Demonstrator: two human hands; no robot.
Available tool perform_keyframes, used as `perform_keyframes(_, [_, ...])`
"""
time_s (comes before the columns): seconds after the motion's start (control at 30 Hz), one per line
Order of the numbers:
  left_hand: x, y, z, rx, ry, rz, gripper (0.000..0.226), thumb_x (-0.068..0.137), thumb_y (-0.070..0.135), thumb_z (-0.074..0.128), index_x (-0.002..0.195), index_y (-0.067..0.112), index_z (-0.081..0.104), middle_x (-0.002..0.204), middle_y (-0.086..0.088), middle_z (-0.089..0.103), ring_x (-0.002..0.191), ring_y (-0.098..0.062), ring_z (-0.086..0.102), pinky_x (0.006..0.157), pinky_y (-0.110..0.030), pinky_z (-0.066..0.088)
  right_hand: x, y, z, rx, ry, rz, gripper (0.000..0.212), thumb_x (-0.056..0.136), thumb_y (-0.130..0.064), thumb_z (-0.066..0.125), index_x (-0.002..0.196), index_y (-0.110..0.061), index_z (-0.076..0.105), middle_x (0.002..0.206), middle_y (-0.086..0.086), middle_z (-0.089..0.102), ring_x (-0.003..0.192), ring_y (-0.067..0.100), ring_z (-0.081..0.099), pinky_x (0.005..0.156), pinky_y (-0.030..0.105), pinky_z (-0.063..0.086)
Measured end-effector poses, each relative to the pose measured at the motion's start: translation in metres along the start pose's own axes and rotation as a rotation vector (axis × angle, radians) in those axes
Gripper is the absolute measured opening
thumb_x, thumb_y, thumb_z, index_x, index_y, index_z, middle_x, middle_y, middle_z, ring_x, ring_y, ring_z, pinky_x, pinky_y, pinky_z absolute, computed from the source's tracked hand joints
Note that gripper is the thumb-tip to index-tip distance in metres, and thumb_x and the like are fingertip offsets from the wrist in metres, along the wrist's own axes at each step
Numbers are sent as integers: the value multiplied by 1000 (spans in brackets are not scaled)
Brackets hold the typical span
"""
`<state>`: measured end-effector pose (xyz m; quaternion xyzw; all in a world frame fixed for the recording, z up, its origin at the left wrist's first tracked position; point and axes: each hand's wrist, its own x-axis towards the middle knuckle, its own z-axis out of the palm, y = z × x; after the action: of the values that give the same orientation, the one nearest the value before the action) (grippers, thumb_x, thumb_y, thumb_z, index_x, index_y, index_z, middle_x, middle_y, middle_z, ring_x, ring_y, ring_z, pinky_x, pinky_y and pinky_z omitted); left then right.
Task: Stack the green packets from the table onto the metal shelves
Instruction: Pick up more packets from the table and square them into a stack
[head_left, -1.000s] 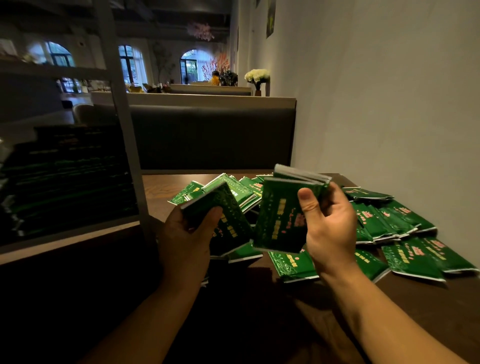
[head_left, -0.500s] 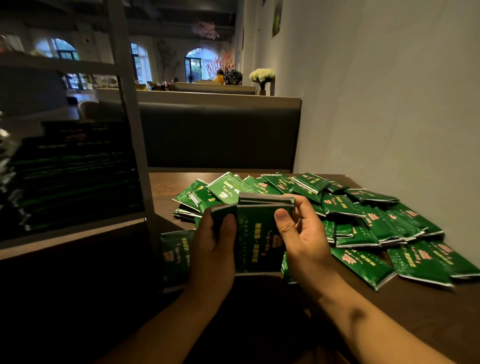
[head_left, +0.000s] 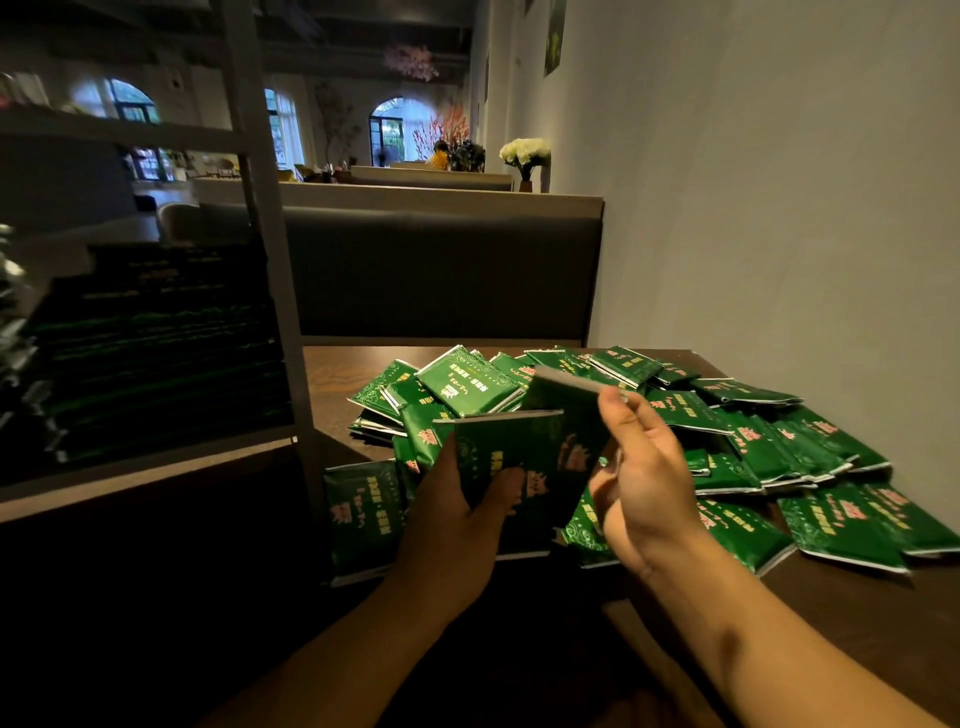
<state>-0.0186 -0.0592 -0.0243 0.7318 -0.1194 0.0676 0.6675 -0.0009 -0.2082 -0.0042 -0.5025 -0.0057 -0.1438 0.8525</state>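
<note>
Head view, the only view: left hand (head_left: 457, 514) grips a small bundle of green packets (head_left: 511, 457) upright above the near edge of the table (head_left: 332, 384), thumb curled across the front face, fingers hidden behind. Right hand (head_left: 641, 478) is beside it, fingers loosely curled; the fingertips (head_left: 615, 402) touch the top edge of the rear packet (head_left: 563, 387) in that bundle, which tilts away from the rest. Looks like a light pinch, but motion blur makes it hard to confirm, so grip state on the right: cannot tell. Loose pile of packets (head_left: 753, 441) covers the far and right side of the table, spread flat and overlapping, reaching close to the wall (head_left: 779, 208). One packet (head_left: 363, 514) lies apart at the table's left edge. Metal shelves (head_left: 260, 208) stand to the left; the lower shelf already carries a tall dark stack of packets (head_left: 156, 353), rows several deep. Progress estimate: well underway, a large share shelved, but dozens remain on the table. Current step reads as squaring up a handful before moving it to the shelf.
</note>
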Motion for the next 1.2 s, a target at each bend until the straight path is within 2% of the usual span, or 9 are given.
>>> perform_keyframes(0.27, [6,7,-3,-298,214,-40,23,95,8,52,104,30,53,95,6,65,70,6,66,50,-11,49,7,-15,-10,-151,408,-386,26,102,-35,44,81,-23,53,59,-18,58,57,-1,55,59,26,47])
perform_keyframes(0.53, [4,5,-1,-302,126,-49,25,97,9,47,104,31,57,90,12,68,74,7,64,55,-11,48,-8,16,4,-559,-67,-383,21,94,-44,52,86,-26,60,83,6,61,68,10,58,55,20,45])
perform_keyframes(0.67, [0,3,0,-428,13,-141,23,92,34,44,113,33,52,91,8,69,76,-2,68,59,-23,53,-11,21,6,-604,-99,-327,8,94,-36,55,92,-30,59,80,-7,63,67,1,59,55,16,45])
perform_keyframes(0.73, [-3,4,2,-291,-70,-133,36,82,43,51,117,35,45,93,12,68,75,7,65,59,-16,51,-13,19,6,-596,-96,-280,3,94,-32,56,95,-30,56,80,-5,63,64,0,60,52,16,46])
perform_keyframes(0.83, [-5,0,7,-5,-38,-39,41,90,21,62,114,41,36,96,24,57,79,30,49,60,2,41,-12,13,7,-484,-118,-182,25,96,-44,50,100,-20,51,89,10,60,72,16,59,59,29,50])
perform_keyframes(0.9, [-2,-1,5,5,3,-32,39,92,13,59,113,40,40,97,24,56,79,30,50,58,3,40,-6,4,4,-497,-66,-174,30,100,-43,41,97,-14,51,85,8,54,73,19,53,61,27,45])
perform_keyframes(1.0, [4,-1,-1,-128,108,-50,38,91,7,58,111,37,45,102,16,62,87,11,59,59,-6,45,12,-10,-14,-1010,47,-171,16,102,-30,42,93,-21,53,83,-3,57,71,15,55,57,25,39])
perform_keyframes(1.1, [7,1,-5,-237,196,-40,39,89,4,57,115,32,47,106,11,63,97,-4,61,69,-20,47,19,-9,-29,-1554,-13,-7,10,97,-37,47,94,-28,51,93,-7,59,79,14,57,69,33,50])
perform_keyframes(1.2, [9,4,-7,-281,257,-26,42,88,1,57,118,29,46,104,12,62,95,-2,60,68,-20,46,14,-1,-30,-1823,-131,169,39,89,-57,54,113,-28,48,117,-4,49,107,21,54,88,42,49])
